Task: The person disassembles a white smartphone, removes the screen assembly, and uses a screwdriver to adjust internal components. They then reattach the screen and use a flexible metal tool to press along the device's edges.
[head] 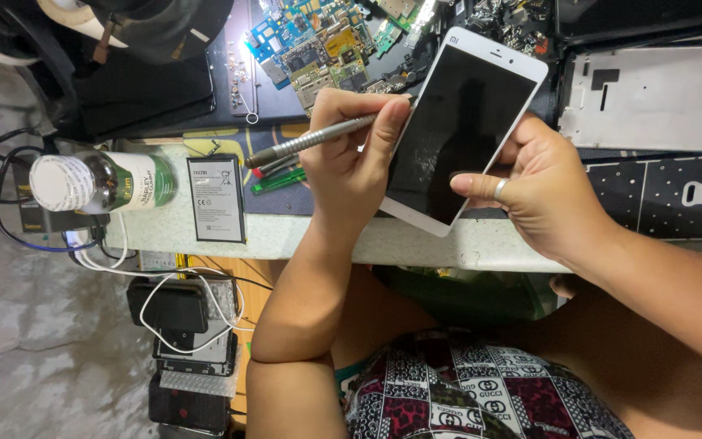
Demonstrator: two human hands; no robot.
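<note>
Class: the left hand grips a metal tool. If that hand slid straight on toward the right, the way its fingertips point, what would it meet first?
Most likely the white phone: the left hand has its fingertips already at the phone's edge, though depth is hard to judge.

The phone [465, 130] has a white frame around a black screen, and the tool [310, 141] beside it is plain silver grey. The bottle [103, 182] is green with a white cap, near a black-and-white battery [216, 199]. The circuit boards [318, 41] are blue and green.
</note>
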